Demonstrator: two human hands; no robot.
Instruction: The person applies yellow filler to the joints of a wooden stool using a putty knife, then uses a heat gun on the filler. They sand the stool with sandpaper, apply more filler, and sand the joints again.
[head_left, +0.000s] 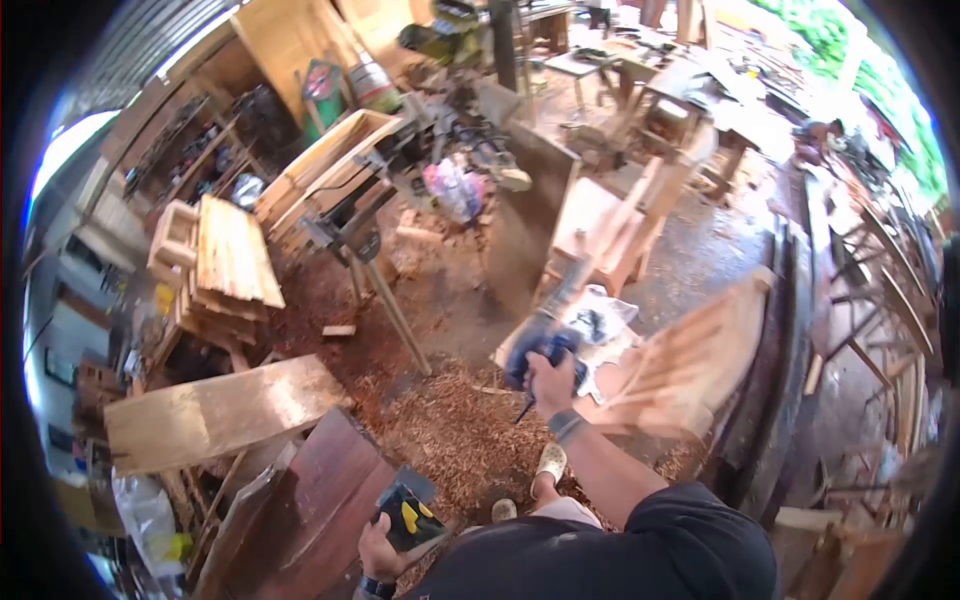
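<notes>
My right hand [552, 384] is closed around the handle of a blue-and-black power tool [532, 352], held out in front of me and blurred by motion. It overlaps the edge of a white plastic sheet [612, 322] lying by a pale wooden panel [690, 365]. Low at my left side, my left hand [380, 550] grips a dark, boxy object with yellow patches [408, 512]; its kind is unclear. Just behind that object, a reddish-brown board [300, 500] leans at a slant.
Wood shavings [450, 430] cover the floor before my feet. A light plank [225, 412] lies to the left, near stacked wooden pieces [235, 255]. Ahead stand a wooden frame [610, 235] and an upright brown panel [530, 215]. Long dark beams [775, 400] run along the right.
</notes>
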